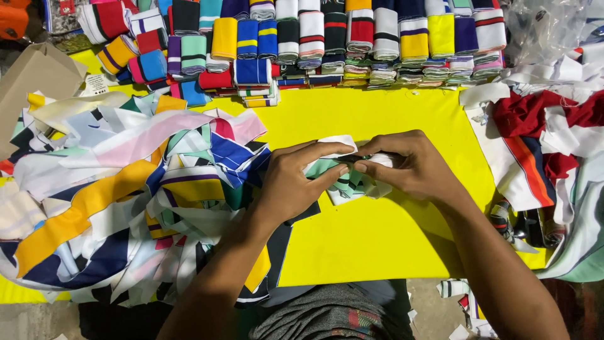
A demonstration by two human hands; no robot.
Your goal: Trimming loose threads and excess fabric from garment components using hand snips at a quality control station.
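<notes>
My left hand (294,179) and my right hand (409,165) meet over the middle of a yellow table (377,233). Between them they pinch a small folded strip of ribbed fabric (343,184), white with green and dark stripes. The fingertips of both hands press on its top fold. Part of the strip is hidden under my fingers. It rests on the table just right of a big loose heap of striped fabric strips (119,195).
Rows of folded striped collars in many colours (327,38) are stacked along the far edge. A pile of red, white and navy cloth (547,145) lies at the right. A brown cardboard box (31,82) sits far left, clear plastic bags (547,25) at top right.
</notes>
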